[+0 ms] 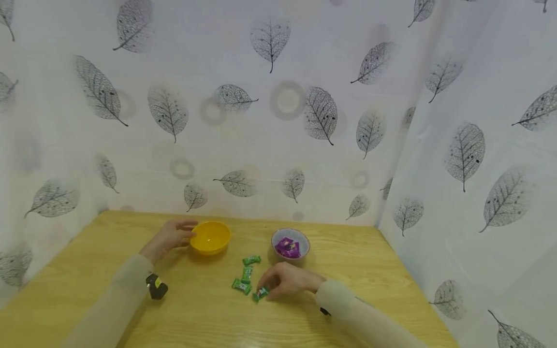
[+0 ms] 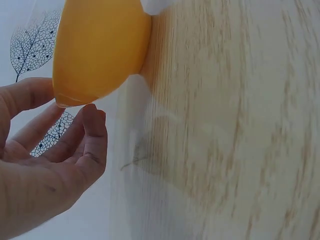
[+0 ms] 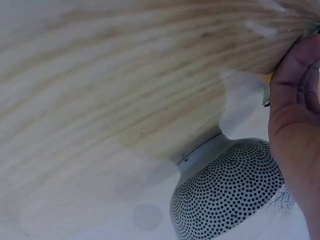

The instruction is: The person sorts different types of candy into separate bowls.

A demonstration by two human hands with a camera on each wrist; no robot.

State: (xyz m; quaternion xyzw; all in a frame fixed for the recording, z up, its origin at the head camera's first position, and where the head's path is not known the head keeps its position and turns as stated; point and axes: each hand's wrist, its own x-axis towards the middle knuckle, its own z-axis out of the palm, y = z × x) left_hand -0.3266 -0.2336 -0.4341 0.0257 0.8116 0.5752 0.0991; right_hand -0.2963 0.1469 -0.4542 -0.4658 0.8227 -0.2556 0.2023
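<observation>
My left hand is at the left side of a yellow bowl, thumb at the rim and fingers curled by the outer wall. The left wrist view shows this bowl above the fingertips. With its fingertips, my right hand pinches a green wrapped candy low over the table. Just left of that hand lie more green candies: one at the front, a middle one and one at the back. The candy is mostly hidden in the right wrist view.
Behind the right hand stands a patterned bowl holding purple wrapped candies. Its dotted outside shows beside the right hand. The wooden table ends at a leaf-printed white curtain at the back and sides.
</observation>
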